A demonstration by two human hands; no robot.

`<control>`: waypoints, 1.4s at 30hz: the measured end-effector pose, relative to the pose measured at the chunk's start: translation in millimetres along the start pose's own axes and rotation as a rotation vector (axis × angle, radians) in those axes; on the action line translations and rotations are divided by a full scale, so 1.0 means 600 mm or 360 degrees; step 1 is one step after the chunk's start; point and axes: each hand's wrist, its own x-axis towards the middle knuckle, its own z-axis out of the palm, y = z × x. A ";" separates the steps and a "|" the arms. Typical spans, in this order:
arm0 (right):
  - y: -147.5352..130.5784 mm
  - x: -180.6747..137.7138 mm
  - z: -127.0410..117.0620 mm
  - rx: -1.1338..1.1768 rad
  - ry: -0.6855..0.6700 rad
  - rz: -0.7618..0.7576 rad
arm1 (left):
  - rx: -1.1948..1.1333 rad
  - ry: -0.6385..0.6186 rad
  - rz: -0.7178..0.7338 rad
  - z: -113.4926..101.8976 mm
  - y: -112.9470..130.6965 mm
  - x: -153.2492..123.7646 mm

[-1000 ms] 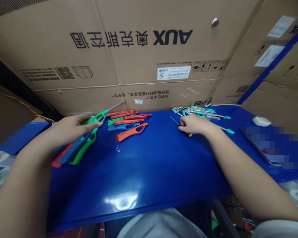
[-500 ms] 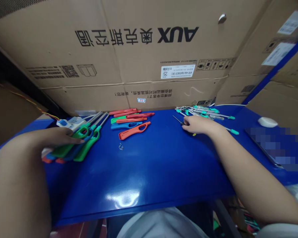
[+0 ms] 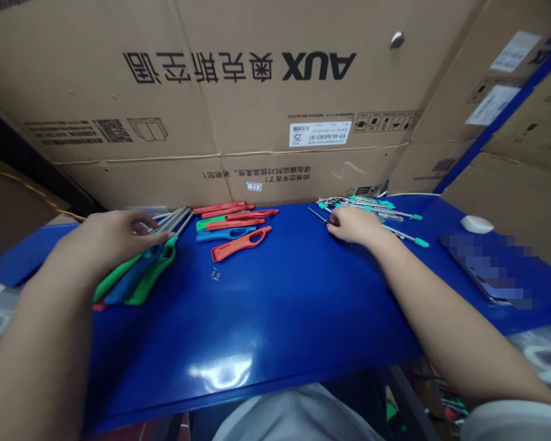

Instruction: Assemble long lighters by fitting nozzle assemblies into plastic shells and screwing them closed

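My left hand (image 3: 114,239) is over a pile of assembled long-neck lighters at the left, its thumb and fingers apart. A green lighter (image 3: 149,278) and a blue lighter (image 3: 131,282) show below it, their metal tubes pointing away from me. Whether the fingertips touch them I cannot tell. In my right hand (image 3: 353,225) is a screwdriver (image 3: 318,215), its thin shaft pointing left and away; the closed fingers hide most of its handle. Just behind that hand lies a heap of metal lighter tubes (image 3: 401,214) with teal ends.
Several loose handle shells, among them an orange shell (image 3: 241,244) and a blue shell (image 3: 224,234), lie mid-table at the back. Small screws (image 3: 215,275) are in front of them. A cardboard wall (image 3: 257,110) stands behind. A phone (image 3: 482,269) and a white mouse (image 3: 477,224) are right.
My left hand has lifted a little off the lighters, and its fingers have spread. My right hand still holds the screwdriver near the tubes. The whole view has shifted slightly.
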 end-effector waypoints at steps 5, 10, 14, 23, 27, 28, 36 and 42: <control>-0.008 0.013 0.023 0.0037 0.0266 0.0001 | -0.0044 0.0092 0.0306 0.037 0.115 -0.042; -0.012 0.027 0.045 0.0074 0.0334 0.0040 | -0.0006 0.0128 0.0748 0.098 0.150 -0.054; -0.003 0.033 0.051 0.0111 0.0370 0.0080 | 0.0021 0.0165 0.0859 0.118 0.151 -0.051; 0.000 0.037 0.054 0.0185 0.0416 0.0173 | -0.0040 0.0104 0.0821 0.134 0.137 -0.034; 0.001 0.037 0.055 0.0208 0.0407 0.0211 | -0.0062 0.0069 0.0814 0.143 0.135 -0.030; 0.000 0.036 0.056 0.0215 0.0403 0.0214 | -0.0080 0.0058 0.0816 0.145 0.135 -0.030; 0.004 0.034 0.046 0.0284 0.0357 0.0247 | -0.0227 0.0049 0.0841 0.143 0.137 -0.028; 0.059 0.026 0.005 0.0279 0.0145 0.0411 | -0.0232 0.0078 0.0858 0.144 0.130 -0.025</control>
